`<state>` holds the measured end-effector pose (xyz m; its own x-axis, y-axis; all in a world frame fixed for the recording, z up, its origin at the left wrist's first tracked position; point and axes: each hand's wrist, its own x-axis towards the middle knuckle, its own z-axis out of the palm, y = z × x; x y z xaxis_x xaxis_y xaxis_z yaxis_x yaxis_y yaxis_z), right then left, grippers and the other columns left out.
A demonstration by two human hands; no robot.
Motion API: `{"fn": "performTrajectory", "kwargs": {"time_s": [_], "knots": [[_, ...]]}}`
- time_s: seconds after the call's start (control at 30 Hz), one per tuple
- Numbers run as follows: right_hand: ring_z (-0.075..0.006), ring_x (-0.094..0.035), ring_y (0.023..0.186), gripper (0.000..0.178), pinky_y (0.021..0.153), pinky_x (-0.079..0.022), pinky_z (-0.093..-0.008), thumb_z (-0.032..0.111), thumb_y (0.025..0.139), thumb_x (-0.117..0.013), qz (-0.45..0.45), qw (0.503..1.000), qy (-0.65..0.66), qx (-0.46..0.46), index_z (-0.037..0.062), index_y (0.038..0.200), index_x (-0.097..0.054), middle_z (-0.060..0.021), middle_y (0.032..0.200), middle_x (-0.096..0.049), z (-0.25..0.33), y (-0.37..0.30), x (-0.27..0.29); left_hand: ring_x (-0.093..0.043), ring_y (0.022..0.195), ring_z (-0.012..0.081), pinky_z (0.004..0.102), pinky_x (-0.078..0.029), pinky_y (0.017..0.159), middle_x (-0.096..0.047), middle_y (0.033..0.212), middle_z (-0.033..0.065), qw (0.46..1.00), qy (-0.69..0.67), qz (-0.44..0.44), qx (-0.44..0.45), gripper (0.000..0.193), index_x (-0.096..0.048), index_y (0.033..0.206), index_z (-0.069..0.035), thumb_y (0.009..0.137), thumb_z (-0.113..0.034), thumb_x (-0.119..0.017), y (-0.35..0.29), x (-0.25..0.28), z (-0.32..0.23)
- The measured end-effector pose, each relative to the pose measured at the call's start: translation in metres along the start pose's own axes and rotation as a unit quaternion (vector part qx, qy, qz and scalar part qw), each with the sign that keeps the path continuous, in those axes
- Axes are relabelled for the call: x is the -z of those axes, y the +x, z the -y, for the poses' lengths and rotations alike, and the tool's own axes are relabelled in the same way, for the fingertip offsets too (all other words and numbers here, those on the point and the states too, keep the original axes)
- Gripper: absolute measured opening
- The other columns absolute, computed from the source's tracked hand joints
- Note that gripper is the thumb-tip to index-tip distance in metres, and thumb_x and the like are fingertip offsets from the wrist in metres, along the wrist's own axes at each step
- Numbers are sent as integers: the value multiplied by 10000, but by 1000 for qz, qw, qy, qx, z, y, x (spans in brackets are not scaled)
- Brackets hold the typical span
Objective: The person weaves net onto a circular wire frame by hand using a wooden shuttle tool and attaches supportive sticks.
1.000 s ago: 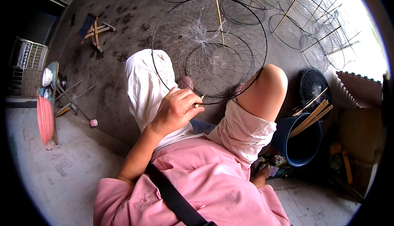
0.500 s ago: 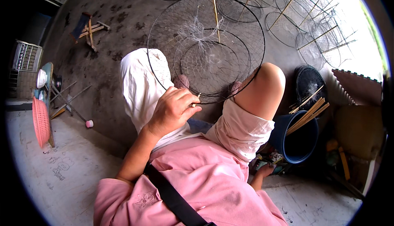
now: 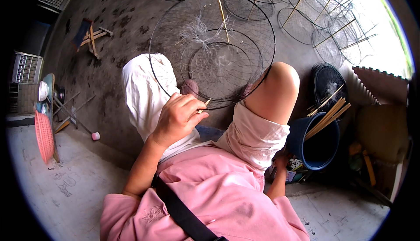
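Observation:
My left hand (image 3: 177,115) is closed in a pinch on a short pale bamboo stick (image 3: 207,103) at the near rim of a round hoop net (image 3: 274,48). The net, dark rings joined by fine mesh, stands in front of my knees. A second bamboo stick (image 3: 222,15) runs down from its far rim, and white tangled netting (image 3: 202,33) lies inside. My right hand (image 3: 282,158) is low at my right side, between my thigh and a blue bucket (image 3: 302,151). Its fingers are mostly hidden.
Bamboo sticks (image 3: 327,119) stand in the bucket. Behind it lies a stack of dark folded nets (image 3: 328,85). Several opened hoop nets (image 3: 332,44) stand at the far right. On the left are a folding stool (image 3: 91,40) and a pink basket (image 3: 44,136).
My right hand has moved forward, closer to the bucket. The hoop net and my left hand have shifted slightly left in view, with the pinch kept.

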<state>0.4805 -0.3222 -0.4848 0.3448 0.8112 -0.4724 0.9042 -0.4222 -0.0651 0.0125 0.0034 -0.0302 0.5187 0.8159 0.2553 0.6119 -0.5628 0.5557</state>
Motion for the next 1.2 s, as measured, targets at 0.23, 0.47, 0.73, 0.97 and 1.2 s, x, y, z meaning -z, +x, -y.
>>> {"fn": "performTrajectory", "kwargs": {"time_s": [0.23,0.47,0.73,0.97,1.2], "knots": [[-390,-654,946,261,783,-519,-447,267,852,-656,-144,976,132,-100,66,1004,-724,-241,1101,-661,24,-59,49,-563,725,256,368,-419,704,-608,785,43,1000,2,0,5,218,-627,888,-75,741,-113,-784,0,-1,-1],[-424,-645,1024,963,867,-518,-485,660,760,-694,-198,731,350,-551,-208,1148,-535,-328,1124,-631,64,-111,96,-562,723,251,370,-417,704,-613,781,40,1000,-4,11,2,218,-626,887,-76,743,-113,-785,2,-3,0],[-427,-608,1096,1178,942,-511,-452,853,604,-638,-102,655,316,-679,-212,1104,-558,-323,1180,-592,25,-77,51,-540,709,254,365,-415,696,-589,759,38,1000,-4,7,5,208,-625,882,-83,745,-118,-778,0,0,-2],[-417,-607,1091,1076,926,-511,-458,786,656,-644,-83,626,396,-667,-185,1114,-565,-308,1192,-589,14,-84,40,-531,699,248,362,-410,693,-573,750,36,1000,2,2,0,212,-623,887,-83,745,-115,-778,1,0,-2],[-408,-606,1086,974,911,-511,-464,718,707,-650,-29,593,486,-641,-159,1124,-573,-293,1205,-586,5,-99,34,-539,699,246,360,-407,691,-578,756,37,1000,0,-1,4,214,-620,883,-82,746,-120,-780,0,-1,-2]]}}
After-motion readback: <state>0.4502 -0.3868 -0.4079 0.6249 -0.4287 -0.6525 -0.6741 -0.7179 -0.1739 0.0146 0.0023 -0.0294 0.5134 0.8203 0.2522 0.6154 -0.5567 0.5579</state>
